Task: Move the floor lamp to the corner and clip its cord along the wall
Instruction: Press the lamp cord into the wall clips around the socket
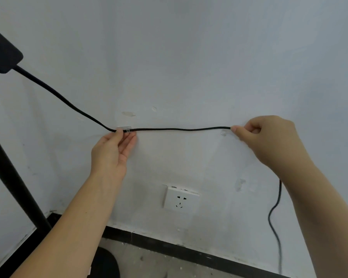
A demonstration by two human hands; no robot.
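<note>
The black floor lamp stands at the left: its pole (pixel 12 183) runs down to a round base (pixel 106 263) on the floor, and its head (pixel 2 53) is at the upper left. A black cord (pixel 179 129) leaves the head, slants down to a small clear clip (pixel 125 129) on the white wall, then runs level to the right. My left hand (pixel 113 151) pinches the cord at the clip. My right hand (pixel 269 137) pinches the cord against the wall farther right. Below my right arm the cord's loose part (pixel 273 213) hangs to the floor.
A white wall socket (pixel 180 199) sits low between my forearms. A black skirting board (pixel 189 249) lines the foot of the wall above a grey concrete floor (pixel 159 263). The wall paint shows several chipped patches (pixel 129 113).
</note>
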